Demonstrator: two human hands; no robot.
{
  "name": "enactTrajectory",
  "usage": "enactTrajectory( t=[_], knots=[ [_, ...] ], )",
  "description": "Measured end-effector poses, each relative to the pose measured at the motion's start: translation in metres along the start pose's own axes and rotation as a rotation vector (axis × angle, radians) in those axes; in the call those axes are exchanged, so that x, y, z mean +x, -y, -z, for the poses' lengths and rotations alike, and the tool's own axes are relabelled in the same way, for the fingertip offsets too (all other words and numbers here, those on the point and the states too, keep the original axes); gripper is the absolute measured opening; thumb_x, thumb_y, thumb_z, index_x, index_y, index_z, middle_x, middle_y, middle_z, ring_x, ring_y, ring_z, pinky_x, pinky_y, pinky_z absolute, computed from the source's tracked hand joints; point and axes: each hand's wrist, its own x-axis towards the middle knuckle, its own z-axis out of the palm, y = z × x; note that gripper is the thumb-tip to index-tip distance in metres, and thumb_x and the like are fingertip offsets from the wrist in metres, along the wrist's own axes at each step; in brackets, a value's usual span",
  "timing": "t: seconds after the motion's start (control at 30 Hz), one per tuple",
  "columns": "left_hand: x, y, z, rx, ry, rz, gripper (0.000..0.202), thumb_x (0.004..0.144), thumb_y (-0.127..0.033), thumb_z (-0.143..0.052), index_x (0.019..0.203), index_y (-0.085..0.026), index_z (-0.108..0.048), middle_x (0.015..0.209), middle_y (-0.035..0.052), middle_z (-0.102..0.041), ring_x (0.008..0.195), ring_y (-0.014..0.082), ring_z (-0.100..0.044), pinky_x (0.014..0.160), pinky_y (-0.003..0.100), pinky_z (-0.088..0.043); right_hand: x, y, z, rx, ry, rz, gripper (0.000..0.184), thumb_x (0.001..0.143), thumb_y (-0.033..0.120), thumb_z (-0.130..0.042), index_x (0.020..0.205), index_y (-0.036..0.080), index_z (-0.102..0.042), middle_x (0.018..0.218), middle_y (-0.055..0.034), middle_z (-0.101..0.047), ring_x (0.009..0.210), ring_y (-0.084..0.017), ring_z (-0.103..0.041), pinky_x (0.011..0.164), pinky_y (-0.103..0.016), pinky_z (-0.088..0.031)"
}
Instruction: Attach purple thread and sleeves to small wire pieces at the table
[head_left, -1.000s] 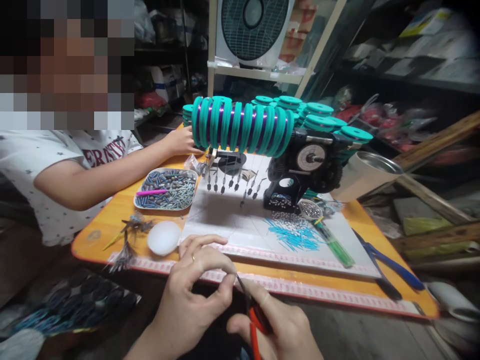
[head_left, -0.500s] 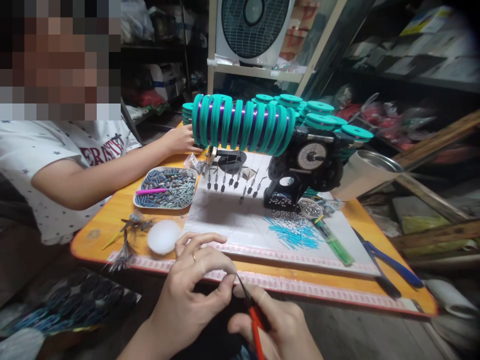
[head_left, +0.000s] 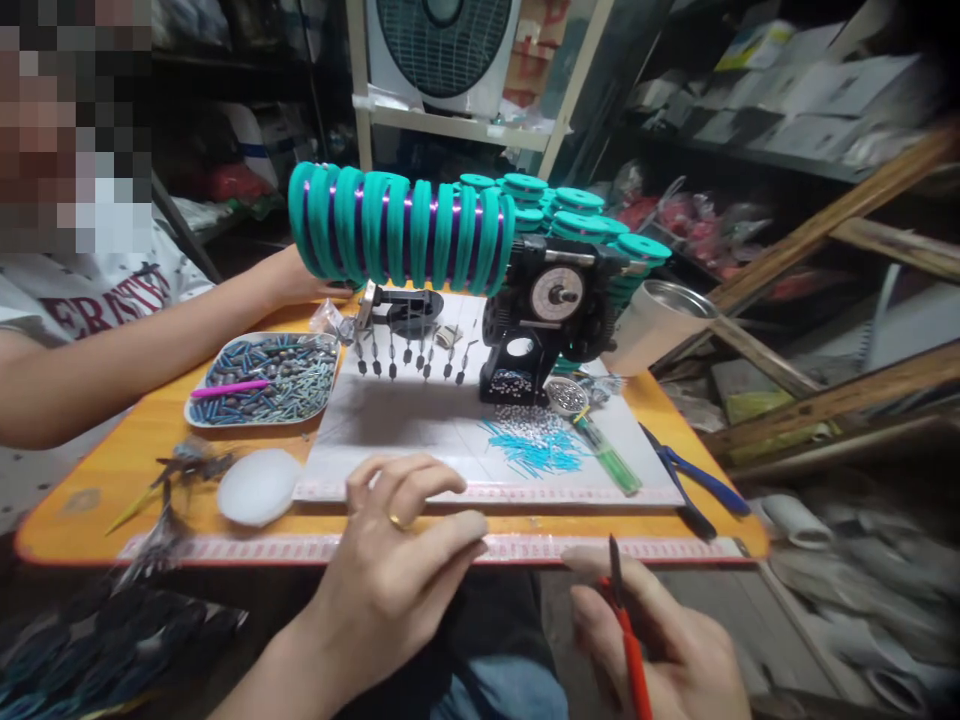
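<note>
My left hand [head_left: 405, 545] is over the table's near edge, its thumb and forefinger pressed together. Whatever lies between those fingertips is hidden or too small to make out. My right hand [head_left: 660, 630] is lower and to the right, wrapped around a red-handled tool [head_left: 634, 650] with a dark pointed tip, perhaps snips or pliers. Beyond both hands stands a black winding device [head_left: 525, 340] carrying a row of teal spools [head_left: 401, 230] with purple line. Several small dark weights [head_left: 427, 365] dangle below the spools on thin lines.
On the white board [head_left: 405, 440] lie blue sticks [head_left: 536, 450], silver beads and a green tube [head_left: 611, 460]. Left are a tray of small parts [head_left: 262, 375], a white dish [head_left: 259, 487] and a co-worker's arm [head_left: 187, 325]. Blue-handled pliers [head_left: 705, 485] rest at right.
My hands have parted: the right one has moved right with the red-handled tool, away from the left fingertips. The view has turned right, so the table appears farther left.
</note>
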Motion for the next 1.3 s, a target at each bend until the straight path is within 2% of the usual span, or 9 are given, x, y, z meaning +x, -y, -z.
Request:
enactTrajectory(
  t=[0.1, 0.23, 0.4, 0.47, 0.77, 1.03, 1.1, 1.2, 1.3],
  knots=[
    [0.015, -0.002, -0.017, 0.044, 0.083, -0.059, 0.021, 0.095, -0.007, -0.056, 0.108, -0.019, -0.068, 0.109, 0.0098, -0.063, 0.11, 0.0266, -0.051, 0.098, 0.046, -0.032, -0.004, -0.003, -0.002, 0.024, -0.042, -0.045, 0.014, 0.104, 0.032, -0.062, 0.11, 0.021, -0.067, 0.059, 0.0054, -0.057, 0.038, -0.009, -0.052, 0.032, -0.01, -0.035],
    [0.03, 0.004, -0.031, 0.111, 0.227, -0.07, 0.018, 0.096, -0.015, -0.058, 0.107, -0.022, -0.071, 0.12, 0.0084, -0.065, 0.118, 0.0314, -0.047, 0.1, 0.05, -0.028, -0.004, -0.007, -0.002, 0.025, -0.009, 0.001, 0.011, 0.103, 0.025, -0.062, 0.111, 0.02, -0.067, 0.058, 0.0063, -0.058, 0.038, -0.009, -0.053, 0.04, -0.009, -0.045],
    [0.031, 0.009, -0.036, 0.101, 0.157, -0.175, 0.011, 0.098, -0.02, -0.062, 0.096, -0.024, -0.072, 0.109, 0.0, -0.074, 0.118, 0.0285, -0.055, 0.101, 0.047, -0.025, -0.003, -0.006, -0.005, 0.06, -0.106, -0.078, 0.013, 0.102, 0.029, -0.062, 0.107, 0.02, -0.069, 0.059, 0.0049, -0.059, 0.044, -0.011, -0.06, 0.04, -0.01, -0.044],
    [0.028, 0.008, -0.034, 0.081, 0.142, -0.189, 0.012, 0.099, -0.018, -0.06, 0.093, -0.022, -0.07, 0.104, -0.0006, -0.075, 0.116, 0.0272, -0.058, 0.102, 0.046, -0.025, -0.004, -0.006, -0.007, 0.064, -0.152, -0.084, 0.013, 0.101, 0.03, -0.064, 0.108, 0.021, -0.069, 0.061, 0.005, -0.06, 0.044, -0.01, -0.059, 0.034, -0.01, -0.038],
    [0.005, 0.002, 0.003, 0.11, 0.099, -0.038, 0.015, 0.1, -0.011, -0.054, 0.088, -0.019, -0.06, 0.089, -0.0008, -0.072, 0.104, 0.0206, -0.063, 0.103, 0.042, -0.027, 0.003, 0.005, -0.019, -0.092, -0.101, 0.142, 0.025, 0.102, 0.022, -0.065, 0.126, 0.027, -0.063, 0.068, 0.0079, -0.061, 0.047, -0.008, -0.055, 0.054, -0.015, -0.048],
    [-0.006, -0.001, 0.021, 0.327, 0.098, 0.057, 0.019, 0.09, -0.004, -0.053, 0.078, -0.018, -0.051, 0.074, -0.0013, -0.063, 0.103, 0.0261, -0.061, 0.106, 0.049, -0.025, 0.045, 0.035, -0.043, -0.084, 0.41, 0.262, 0.078, 0.086, 0.01, -0.041, 0.162, 0.02, -0.023, 0.067, 0.0042, -0.056, 0.054, -0.018, -0.053, 0.053, -0.023, -0.042],
    [-0.008, -0.001, 0.025, 0.316, 0.085, 0.085, 0.018, 0.088, -0.003, -0.053, 0.079, -0.019, -0.05, 0.073, -0.0024, -0.062, 0.102, 0.025, -0.061, 0.108, 0.049, -0.024, 0.053, 0.037, -0.041, -0.167, 0.498, 0.199, 0.07, 0.086, 0.011, -0.043, 0.156, 0.017, -0.036, 0.077, -0.001, -0.062, 0.064, -0.022, -0.058, 0.058, -0.026, -0.042],
    [-0.012, 0.001, 0.034, 0.267, 0.027, 0.161, 0.019, 0.087, -0.003, -0.055, 0.079, -0.02, -0.049, 0.072, -0.0042, -0.06, 0.103, 0.0227, -0.06, 0.109, 0.049, -0.022, 0.059, 0.032, -0.032, -0.131, 0.559, 0.08, 0.024, 0.099, 0.021, -0.047, 0.119, 0.018, -0.061, 0.082, -0.003, -0.066, 0.07, -0.022, -0.062, 0.062, -0.027, -0.043],
    [-0.018, 0.004, 0.043, 0.143, 0.004, 0.213, 0.02, 0.088, -0.004, -0.056, 0.084, -0.022, -0.051, 0.077, -0.0052, -0.062, 0.106, 0.0207, -0.058, 0.11, 0.047, -0.021, 0.057, 0.032, -0.027, -0.008, 0.464, 0.019, 0.019, 0.106, 0.036, -0.052, 0.099, 0.021, -0.062, 0.067, 0.0028, -0.06, 0.055, -0.017, -0.056, 0.053, -0.024, -0.039]
  ],
)
